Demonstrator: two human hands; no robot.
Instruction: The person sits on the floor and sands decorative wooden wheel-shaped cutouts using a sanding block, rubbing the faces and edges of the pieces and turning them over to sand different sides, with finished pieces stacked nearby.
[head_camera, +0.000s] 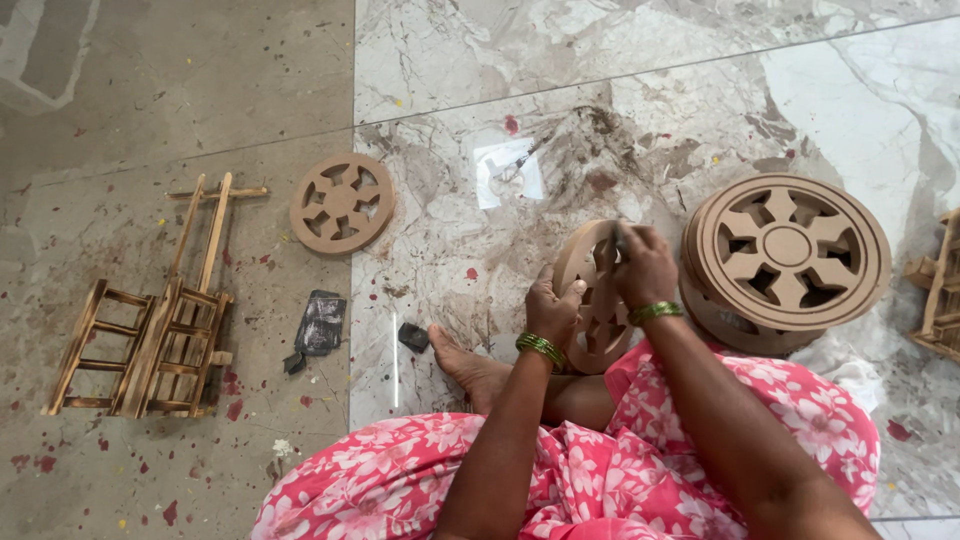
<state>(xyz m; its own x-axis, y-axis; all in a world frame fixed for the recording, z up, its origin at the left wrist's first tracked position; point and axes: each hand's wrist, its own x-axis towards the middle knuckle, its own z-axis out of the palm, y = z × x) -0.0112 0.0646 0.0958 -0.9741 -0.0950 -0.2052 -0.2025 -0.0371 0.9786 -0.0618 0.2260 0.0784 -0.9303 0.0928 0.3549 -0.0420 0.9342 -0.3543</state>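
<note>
I sit on the floor in a pink flowered dress. My left hand (553, 308) grips the near edge of a round wooden wheel (596, 300) with cut-out spokes, held upright on its rim against my foot (470, 365). My right hand (645, 265) presses a small dark piece, perhaps sandpaper, against the wheel's upper rim. Both wrists wear green bangles.
A stack of similar wooden wheels (785, 255) stands right of my hands. One single wheel (342, 203) lies flat farther left. A small wooden cart frame (155, 325) lies at the left. Dark sandpaper scraps (320, 325) and a small black piece (413, 336) lie near my foot. Another wooden frame (940, 295) shows at the right edge.
</note>
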